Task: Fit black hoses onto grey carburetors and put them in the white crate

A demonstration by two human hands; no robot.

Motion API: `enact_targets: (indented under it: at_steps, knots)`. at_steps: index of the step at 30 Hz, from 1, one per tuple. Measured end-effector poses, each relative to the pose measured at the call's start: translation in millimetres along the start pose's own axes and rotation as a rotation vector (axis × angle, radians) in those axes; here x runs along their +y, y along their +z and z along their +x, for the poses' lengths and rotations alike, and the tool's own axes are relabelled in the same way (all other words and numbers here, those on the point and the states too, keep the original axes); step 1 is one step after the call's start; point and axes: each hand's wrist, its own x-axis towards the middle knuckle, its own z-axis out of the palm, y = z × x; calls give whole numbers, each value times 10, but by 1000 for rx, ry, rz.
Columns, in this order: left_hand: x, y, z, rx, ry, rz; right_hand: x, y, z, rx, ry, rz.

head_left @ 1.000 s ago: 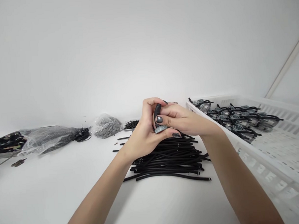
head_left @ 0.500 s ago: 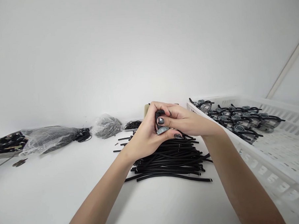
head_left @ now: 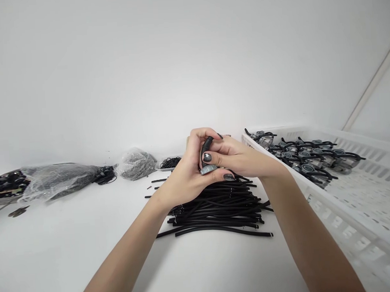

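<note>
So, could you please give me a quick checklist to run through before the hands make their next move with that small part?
1. Small grey part held by both hands: ok.
2. Black tube meets the part: ok; how deep, cannot tell.
3. Left hand and right hand above the tube pile: ok.
4. White crate has bare floor beside the finished pieces: ok.
5. Tube undamaged: cannot tell.

Assembly workshop bench: piled black tubes (head_left: 217,207), bagged parts (head_left: 59,180) (bulk), crate (head_left: 353,225) of finished units

A small grey metal part (head_left: 206,170) with a short black tube (head_left: 206,144) rising upright from it.
</note>
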Motion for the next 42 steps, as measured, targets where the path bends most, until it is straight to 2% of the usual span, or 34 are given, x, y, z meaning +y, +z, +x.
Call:
enact_targets:
  at_steps: [10,22,27,31,36,42]
  knots:
    - [13,-11,-5,-18,-36,13,-4,18,-14,28,25,-1]
    - [55,-17,-8,-92,-87,-97,38,25,-11,9,26,103]
    - [45,-2,-7,-58,-86,-54,43,25,-16,45,7,107]
    - [31,3,-8,-27,-60,-9,31,17,-18,4,13,122]
    - [40,-3,-8,-56,-70,-35,21,18,-7,7,36,140]
    - [39,3,1,-36,-40,3,30,16,-10,6,30,146]
